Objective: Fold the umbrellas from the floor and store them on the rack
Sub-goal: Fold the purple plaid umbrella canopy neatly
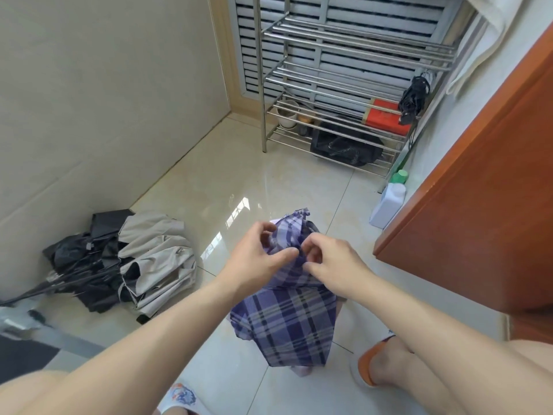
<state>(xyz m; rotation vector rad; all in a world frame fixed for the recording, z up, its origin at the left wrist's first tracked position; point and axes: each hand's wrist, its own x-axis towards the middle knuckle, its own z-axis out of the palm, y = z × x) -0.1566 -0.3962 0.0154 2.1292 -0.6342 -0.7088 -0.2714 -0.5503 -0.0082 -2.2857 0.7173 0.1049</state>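
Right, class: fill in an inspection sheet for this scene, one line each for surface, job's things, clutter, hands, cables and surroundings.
Surface: glossy tiled floor, with window glare.
Job's things: plaid umbrella held up, canopy gathered; beige umbrella and black umbrella heaped on the floor by the wall; metal rack, upper shelves bare.
Clutter: white bottle on the floor; red box, pot and black bag on the lower shelves.
Hands: left hand and right hand both pinch the plaid fabric.
Cables: black cord bundle hanging at the rack's right side.
Surroundings: wooden door at right, louvred vent behind the rack.
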